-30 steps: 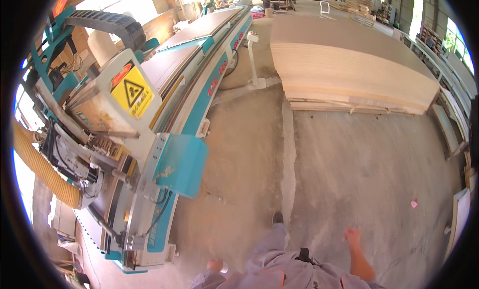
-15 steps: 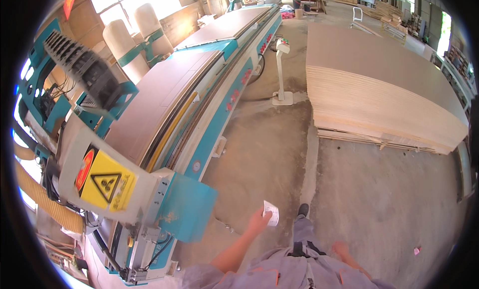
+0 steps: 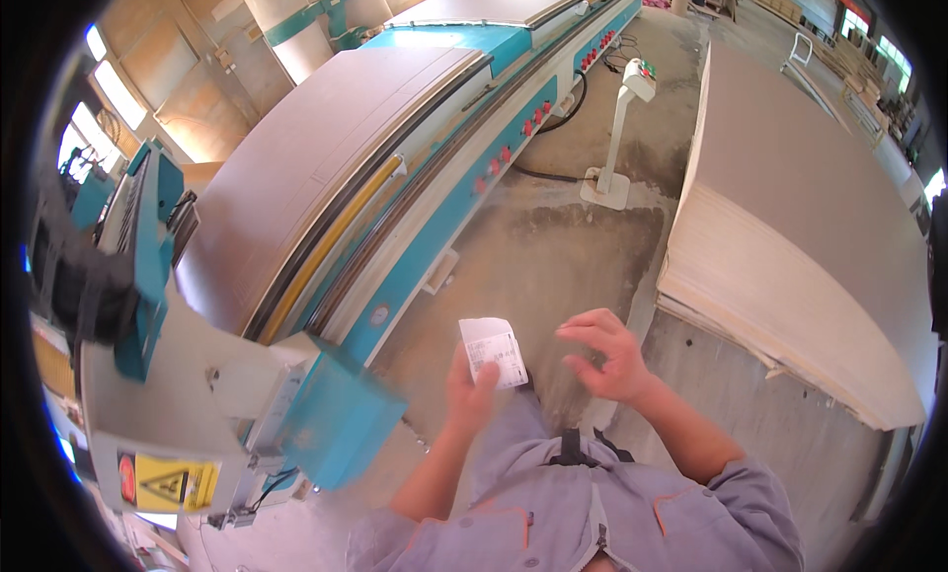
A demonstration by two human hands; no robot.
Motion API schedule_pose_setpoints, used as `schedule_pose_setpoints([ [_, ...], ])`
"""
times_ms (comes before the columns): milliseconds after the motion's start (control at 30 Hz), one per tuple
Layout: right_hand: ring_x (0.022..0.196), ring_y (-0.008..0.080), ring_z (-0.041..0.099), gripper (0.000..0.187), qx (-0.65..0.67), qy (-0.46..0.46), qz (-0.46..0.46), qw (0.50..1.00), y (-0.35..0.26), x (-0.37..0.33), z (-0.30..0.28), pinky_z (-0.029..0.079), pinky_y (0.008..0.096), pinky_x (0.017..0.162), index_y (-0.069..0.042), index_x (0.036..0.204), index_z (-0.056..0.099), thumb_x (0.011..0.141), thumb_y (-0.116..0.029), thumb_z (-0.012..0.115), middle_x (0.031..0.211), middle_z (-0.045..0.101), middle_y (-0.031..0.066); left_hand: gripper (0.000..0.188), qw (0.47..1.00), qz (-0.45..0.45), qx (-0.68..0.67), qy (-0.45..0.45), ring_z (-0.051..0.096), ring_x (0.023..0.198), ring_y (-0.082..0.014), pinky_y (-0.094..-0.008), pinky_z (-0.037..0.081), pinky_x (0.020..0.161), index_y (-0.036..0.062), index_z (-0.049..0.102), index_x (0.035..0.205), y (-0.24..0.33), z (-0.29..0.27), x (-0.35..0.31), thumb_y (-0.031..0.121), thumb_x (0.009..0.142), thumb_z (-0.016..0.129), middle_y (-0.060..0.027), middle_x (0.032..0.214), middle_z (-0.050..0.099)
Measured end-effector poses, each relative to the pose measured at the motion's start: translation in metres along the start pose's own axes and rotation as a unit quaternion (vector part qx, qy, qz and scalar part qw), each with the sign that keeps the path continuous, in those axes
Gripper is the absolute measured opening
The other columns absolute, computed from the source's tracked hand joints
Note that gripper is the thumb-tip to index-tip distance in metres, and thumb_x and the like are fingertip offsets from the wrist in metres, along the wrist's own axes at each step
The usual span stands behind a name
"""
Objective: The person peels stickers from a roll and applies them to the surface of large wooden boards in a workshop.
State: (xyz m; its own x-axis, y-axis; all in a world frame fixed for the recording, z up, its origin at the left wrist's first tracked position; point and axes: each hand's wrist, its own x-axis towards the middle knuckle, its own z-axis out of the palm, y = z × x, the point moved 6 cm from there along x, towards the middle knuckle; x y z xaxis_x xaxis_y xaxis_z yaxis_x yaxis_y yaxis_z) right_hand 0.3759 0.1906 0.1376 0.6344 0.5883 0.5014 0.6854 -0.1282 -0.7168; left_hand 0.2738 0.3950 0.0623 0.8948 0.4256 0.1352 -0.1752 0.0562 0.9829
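Right hand now higher, near white slip in left hand.

A white paper slip in the person's left hand carries rows of small dark print, with bolder dark marks towards its right edge; the characters are too small and blurred to read. On the pale machine cover at lower left stands a yellow warning sign showing a black-edged triangle with a dark symbol inside. Beside it is a red oval mark, its lettering unreadable.
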Motion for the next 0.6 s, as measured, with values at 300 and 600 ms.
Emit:
schedule_pose_setpoints([
  [300, 0.105, 0.0295, 0.061, 0.035, -0.100, -0.068, -0.057, 0.991, 0.144, 0.225, 0.018, 0.052, 0.0403, 0.088, -0.009, 0.103, 0.072, 0.069, -0.013, 0.080, 0.111, 0.068, 0.0064, 0.045, 0.989, -0.104, -0.044, -0.093, 0.061, 0.103, -0.0145, -0.0294, 0.050, 0.088, 0.0009, 0.050, 0.127, -0.067, 0.051, 0.265, 0.020, 0.091, 0.069, -0.0084, 0.112, 0.063],
  [600, 0.093, 0.0256, 0.065, 0.018, 0.009, -0.006, 0.107, 0.994, 0.304, 0.384, -0.005, 0.052, 0.0355, 0.083, -0.007, 0.090, 0.074, 0.073, -0.004, 0.075, 0.097, 0.072, 0.0067, 0.061, 0.946, -0.199, -0.008, -0.255, 0.060, 0.108, -0.0157, -0.0310, 0.049, 0.091, 0.0018, 0.043, 0.131, -0.089, 0.089, 0.500, 0.018, 0.084, 0.078, -0.0082, 0.117, 0.060],
])
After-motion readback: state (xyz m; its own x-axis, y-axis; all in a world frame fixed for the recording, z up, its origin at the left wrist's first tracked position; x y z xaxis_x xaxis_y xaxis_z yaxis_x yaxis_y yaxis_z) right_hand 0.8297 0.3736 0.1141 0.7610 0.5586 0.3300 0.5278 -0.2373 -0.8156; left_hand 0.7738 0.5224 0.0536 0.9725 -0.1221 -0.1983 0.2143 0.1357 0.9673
